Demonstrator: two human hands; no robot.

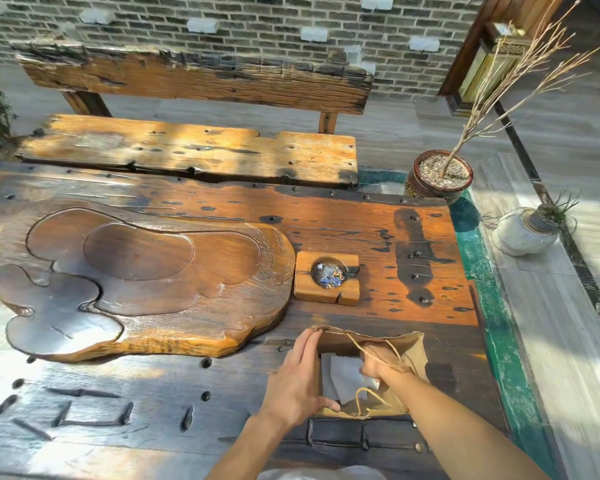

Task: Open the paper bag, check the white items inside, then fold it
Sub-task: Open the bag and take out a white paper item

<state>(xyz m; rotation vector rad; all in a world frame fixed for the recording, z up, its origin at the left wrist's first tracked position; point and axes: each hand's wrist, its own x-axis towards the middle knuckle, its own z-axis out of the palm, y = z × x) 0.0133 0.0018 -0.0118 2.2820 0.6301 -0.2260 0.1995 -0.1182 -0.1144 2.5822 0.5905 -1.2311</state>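
While left hand spreads open against brown paper bag left wall on worktop, right hand reaches inside over white items; its grip unclear.

No readable text, label, brand or number shows anywhere. The dark iron strips set into the near left of the desk form strokes that look like a character, but I cannot tell which. The brown pot beyond the desk's far right corner bears a yellowish band of marks too small to read. The paper bag shows no print.
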